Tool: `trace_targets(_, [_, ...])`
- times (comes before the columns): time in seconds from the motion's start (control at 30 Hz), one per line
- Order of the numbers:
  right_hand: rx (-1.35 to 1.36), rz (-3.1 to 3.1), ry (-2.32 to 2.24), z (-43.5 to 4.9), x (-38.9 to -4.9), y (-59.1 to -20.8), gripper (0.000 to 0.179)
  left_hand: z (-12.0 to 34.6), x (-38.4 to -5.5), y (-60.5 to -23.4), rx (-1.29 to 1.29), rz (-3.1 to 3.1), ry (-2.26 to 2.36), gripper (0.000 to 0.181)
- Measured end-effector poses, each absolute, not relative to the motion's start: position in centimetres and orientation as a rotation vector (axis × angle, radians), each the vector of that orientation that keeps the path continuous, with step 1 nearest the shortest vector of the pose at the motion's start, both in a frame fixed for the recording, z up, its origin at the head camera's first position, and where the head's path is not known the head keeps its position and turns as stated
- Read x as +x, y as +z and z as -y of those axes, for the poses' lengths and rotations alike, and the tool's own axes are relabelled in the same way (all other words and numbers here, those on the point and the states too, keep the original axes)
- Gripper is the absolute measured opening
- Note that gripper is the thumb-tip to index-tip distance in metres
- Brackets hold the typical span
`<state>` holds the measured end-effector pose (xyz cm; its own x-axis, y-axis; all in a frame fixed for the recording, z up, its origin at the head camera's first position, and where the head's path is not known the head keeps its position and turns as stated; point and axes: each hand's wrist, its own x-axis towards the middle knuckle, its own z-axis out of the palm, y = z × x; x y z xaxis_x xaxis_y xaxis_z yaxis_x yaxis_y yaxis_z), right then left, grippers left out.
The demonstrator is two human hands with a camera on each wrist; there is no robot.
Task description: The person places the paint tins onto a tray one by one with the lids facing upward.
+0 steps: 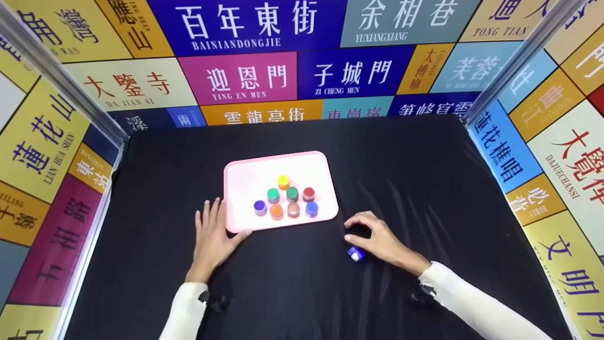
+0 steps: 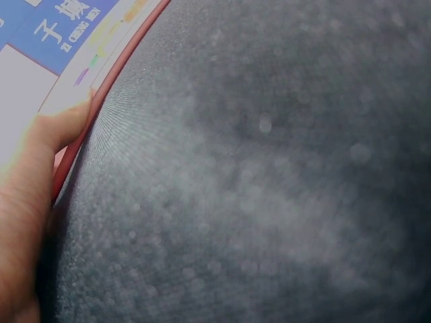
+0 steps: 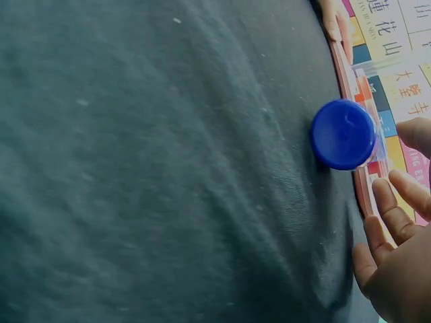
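A pink-rimmed white tray (image 1: 240,177) lies on black cloth with several small paint jars on it, a yellow-lidded jar (image 1: 283,182) at the top of the group. My left hand (image 1: 213,241) rests at the tray's left front corner, fingers extended along the side and thumb on the front rim; the left wrist view shows that thumb (image 2: 67,124) against the rim. Right of the tray, a small blue-lidded jar (image 1: 356,254) sits on the cloth. My right hand (image 1: 380,238) is beside it, fingers bent and holding nothing. The right wrist view shows the blue lid (image 3: 343,134) apart from the fingers.
Printed panels with large Chinese characters (image 1: 238,78) stand behind the black cloth (image 1: 406,170) and along both sides. Metal posts rise at the left back corner (image 1: 111,127) and right back corner (image 1: 476,106). Folds crease the cloth on the right.
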<state>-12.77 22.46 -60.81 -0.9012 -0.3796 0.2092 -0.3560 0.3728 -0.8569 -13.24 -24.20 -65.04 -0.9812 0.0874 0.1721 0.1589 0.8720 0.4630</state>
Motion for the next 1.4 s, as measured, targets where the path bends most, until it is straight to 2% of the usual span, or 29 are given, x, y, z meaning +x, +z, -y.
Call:
trace_targets(0.33, [-0.743,-2.617,-1.611,-22.7,-11.5,-60.7,0.030,24.2,-13.3,-64.8,-0.183,2.915,-0.729,0.118])
trace_targets(0.63, [-0.822,-2.652,-1.618,-22.2,-9.8,-57.8,0.030,24.2,-13.4,-64.9,-0.177,2.919,-0.719,0.119])
trace_targets(0.9, [-0.861,-2.683,-1.526,-23.9,-9.9,-61.7,0.032,24.2,-13.3,-65.1,-0.177,2.912,-0.725,0.119])
trace_targets(1.4, [-0.914,-2.741,-1.340,-24.8,-8.9,-61.8,0.036,24.1,-13.3,-65.0,-0.177,2.915,-0.725,0.120])
